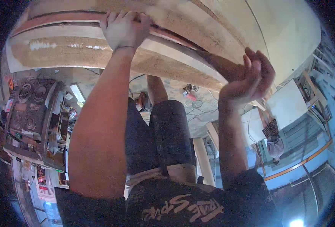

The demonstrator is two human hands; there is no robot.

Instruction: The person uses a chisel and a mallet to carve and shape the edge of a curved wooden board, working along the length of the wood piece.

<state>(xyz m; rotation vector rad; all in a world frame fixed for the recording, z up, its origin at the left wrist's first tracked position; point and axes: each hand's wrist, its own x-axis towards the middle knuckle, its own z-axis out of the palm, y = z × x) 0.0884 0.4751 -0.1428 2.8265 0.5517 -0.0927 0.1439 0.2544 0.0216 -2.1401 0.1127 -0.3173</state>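
Note:
A long reddish-brown wooden strip runs along pale wooden boards with rough tan faces across the upper part of the head view. My left hand rests at the strip with its fingers bent over the edge, closed on it. Farther right, my right hand is raised beside the right end of the boards, palm turned up. Its fingers are loosely curved and apart, with nothing seen in them. Whether its wrist touches the wood I cannot tell.
At left stands a dusty black speaker unit by cluttered shelves. A red power tool and cables lie on the floor beyond the boards. Another person is at the right, near a white panel.

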